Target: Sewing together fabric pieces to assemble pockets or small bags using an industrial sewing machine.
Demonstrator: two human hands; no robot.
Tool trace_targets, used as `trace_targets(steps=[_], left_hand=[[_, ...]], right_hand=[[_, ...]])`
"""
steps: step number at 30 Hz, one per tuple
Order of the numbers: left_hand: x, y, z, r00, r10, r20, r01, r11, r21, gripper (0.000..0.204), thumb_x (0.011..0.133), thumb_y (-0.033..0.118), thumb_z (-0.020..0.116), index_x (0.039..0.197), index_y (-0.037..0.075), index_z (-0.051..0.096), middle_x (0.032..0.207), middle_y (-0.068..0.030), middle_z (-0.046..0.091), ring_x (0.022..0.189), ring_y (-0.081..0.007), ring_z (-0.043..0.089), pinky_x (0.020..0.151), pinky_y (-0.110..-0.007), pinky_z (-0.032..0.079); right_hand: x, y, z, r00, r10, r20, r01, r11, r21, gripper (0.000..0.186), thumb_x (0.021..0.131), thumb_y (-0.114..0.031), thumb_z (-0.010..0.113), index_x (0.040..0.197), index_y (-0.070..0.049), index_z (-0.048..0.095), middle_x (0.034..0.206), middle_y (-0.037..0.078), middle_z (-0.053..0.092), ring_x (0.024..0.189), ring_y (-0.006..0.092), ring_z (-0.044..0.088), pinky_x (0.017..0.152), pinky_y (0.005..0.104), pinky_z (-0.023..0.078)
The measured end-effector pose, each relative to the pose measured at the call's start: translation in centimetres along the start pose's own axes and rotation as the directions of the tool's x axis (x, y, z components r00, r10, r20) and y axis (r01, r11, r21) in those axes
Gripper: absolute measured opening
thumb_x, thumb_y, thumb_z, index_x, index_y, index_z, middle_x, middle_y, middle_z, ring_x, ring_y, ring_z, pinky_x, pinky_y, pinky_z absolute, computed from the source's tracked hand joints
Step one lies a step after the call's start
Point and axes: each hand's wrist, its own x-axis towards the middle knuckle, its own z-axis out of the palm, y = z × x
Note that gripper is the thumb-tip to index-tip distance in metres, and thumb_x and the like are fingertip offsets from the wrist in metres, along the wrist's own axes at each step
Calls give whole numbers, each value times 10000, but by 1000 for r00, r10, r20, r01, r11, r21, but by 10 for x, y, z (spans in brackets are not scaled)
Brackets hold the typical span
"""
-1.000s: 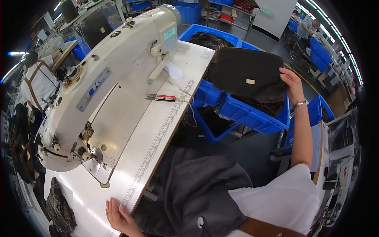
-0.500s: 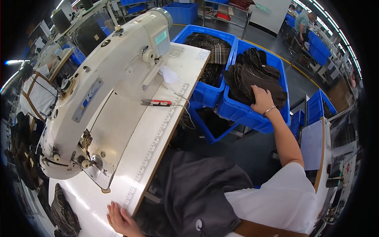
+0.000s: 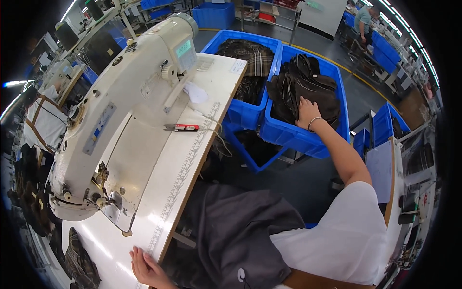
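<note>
My right hand [image 3: 306, 113] rests on a pile of dark brown fabric pieces [image 3: 317, 89] in a blue bin [image 3: 303, 142], its fingers apart and partly curled over the cloth. My left hand [image 3: 147, 267] lies open at the front edge of the white sewing table [image 3: 159, 207], nothing in it. A white industrial sewing machine [image 3: 115, 91] stands on the table. Red-handled snips [image 3: 185, 127], a white cloth scrap [image 3: 195, 94] and loose cord lie beside it. A plaid fabric piece [image 3: 82, 260] lies at the lower left. Dark grey cloth [image 3: 231, 231] covers my lap.
A second bin [image 3: 240, 113] of plaid pieces adjoins the first; another blue bin [image 3: 252, 159] sits lower. More bins [image 3: 385, 125] and a board stand at the right. A co-worker [image 3: 43, 120] is at the left, another [image 3: 363, 26] at the back right.
A second ago my right hand held a dark piece raised over the bins; that hand has moved down and left onto the pile. My left hand has stayed at the table edge.
</note>
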Motion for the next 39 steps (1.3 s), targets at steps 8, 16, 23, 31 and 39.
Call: trace_targets(steps=[8, 16, 23, 31, 39], left_hand=[[-6, -6, 6, 990, -137, 33, 139, 989, -53, 234, 991, 125, 578, 1054, -61, 704, 1133, -179, 710, 1129, -351, 655, 936, -384, 522], [-4, -4, 5, 996, -90, -7, 90, 995, -31, 249, 979, 168, 607, 1036, -45, 724, 1064, -177, 728, 1018, -324, 699, 878, -377, 547], [-6, 1, 9, 999, -43, -29, 43, 999, -15, 268, 969, 208, 637, 1025, -32, 742, 1015, -174, 740, 950, -310, 717, 838, -386, 555], [4, 0, 12, 985, -165, -55, 157, 979, -127, 109, 878, 65, 644, 915, 12, 732, 1017, -151, 738, 1031, -329, 697, 932, -413, 523], [-6, -5, 2, 972, -216, -94, 210, 975, -75, 89, 835, 122, 718, 916, 112, 753, 1028, -50, 751, 1023, -227, 710, 888, -377, 533]], right_hand=[[12, 50, -44, 972, -185, -142, 223, 914, 338, 352, 734, -258, 660, 962, 8, 690, 941, 249, 690, 951, 419, 652, 882, 456, 527], [21, 49, -48, 989, -47, -140, 85, 956, 280, 359, 723, -287, 715, 963, -21, 711, 969, 219, 705, 942, 380, 679, 866, 446, 546], [-13, 10, 5, 966, -4, -259, 51, 983, 174, 878, 711, -316, 726, 1452, -6, 373, 1463, 174, 435, 1344, 304, 436, 1057, 541, 372], [-10, -6, -28, 976, 85, -200, 13, 895, 445, 1183, 665, -235, 799, 1567, -83, 50, 1287, 202, 586, 1193, 360, 569, 1026, 541, 408], [44, 14, 53, 928, 95, -361, 99, 870, 482, 1234, 651, 13, 768, 1585, -256, 9, 1162, 238, 647, 1043, 421, 629, 872, 482, 522]])
